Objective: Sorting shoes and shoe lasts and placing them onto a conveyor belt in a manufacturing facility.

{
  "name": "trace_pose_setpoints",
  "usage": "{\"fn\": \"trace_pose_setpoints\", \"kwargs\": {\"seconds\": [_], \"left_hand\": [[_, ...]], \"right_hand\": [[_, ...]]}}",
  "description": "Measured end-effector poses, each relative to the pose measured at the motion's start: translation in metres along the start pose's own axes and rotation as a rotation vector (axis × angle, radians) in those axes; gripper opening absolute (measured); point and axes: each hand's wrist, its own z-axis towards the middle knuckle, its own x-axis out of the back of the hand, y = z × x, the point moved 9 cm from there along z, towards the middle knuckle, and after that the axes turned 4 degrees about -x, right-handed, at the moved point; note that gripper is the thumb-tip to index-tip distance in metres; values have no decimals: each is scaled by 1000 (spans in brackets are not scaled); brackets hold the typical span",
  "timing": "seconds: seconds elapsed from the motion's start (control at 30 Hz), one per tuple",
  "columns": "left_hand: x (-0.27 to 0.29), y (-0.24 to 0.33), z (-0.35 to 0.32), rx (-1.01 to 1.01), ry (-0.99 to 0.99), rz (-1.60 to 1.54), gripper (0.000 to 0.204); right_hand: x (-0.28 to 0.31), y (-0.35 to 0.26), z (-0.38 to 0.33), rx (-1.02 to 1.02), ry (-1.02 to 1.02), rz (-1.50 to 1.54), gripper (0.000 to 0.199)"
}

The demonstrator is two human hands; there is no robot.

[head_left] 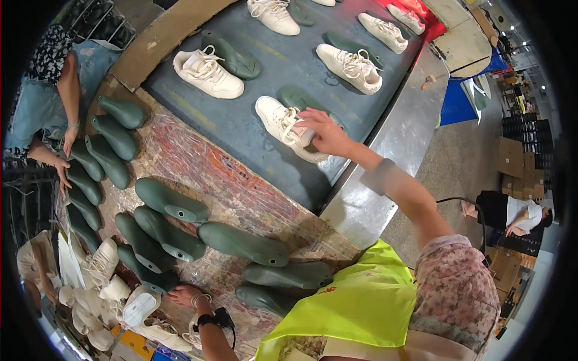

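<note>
So the right hand [328,133] is half-open, fingertips touching the laced top of 1 cream lace-up sneaker [274,117] on the flat blue-grey surface [265,69]; can't tell if it's pinching. Left hand [183,296] is right by 1 dark green foot-shaped last [143,269] on the scuffed reddish-brown worktop [232,174], fingers mostly hidden, grip unclear.
</note>
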Motion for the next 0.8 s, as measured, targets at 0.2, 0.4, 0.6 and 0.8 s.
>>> {"fn": "trace_pose_setpoints", "kwargs": {"seconds": [0.2, 0.4, 0.6, 0.8], "left_hand": [[1, 0, -2, 12, -31, -18, 47], [-13, -9, 5, 6, 17, -50, 45], [5, 40, -2, -234, 61, 62, 44], [66, 85, -17, -349, 261, -150, 35]], "right_hand": [[60, 18, 2, -191, 159, -117, 45], [14, 116, 3, -498, -110, -84, 67], [45, 97, -7, -564, -133, -122, 69], [17, 82, -6, -258, -11, -68, 56]]}}
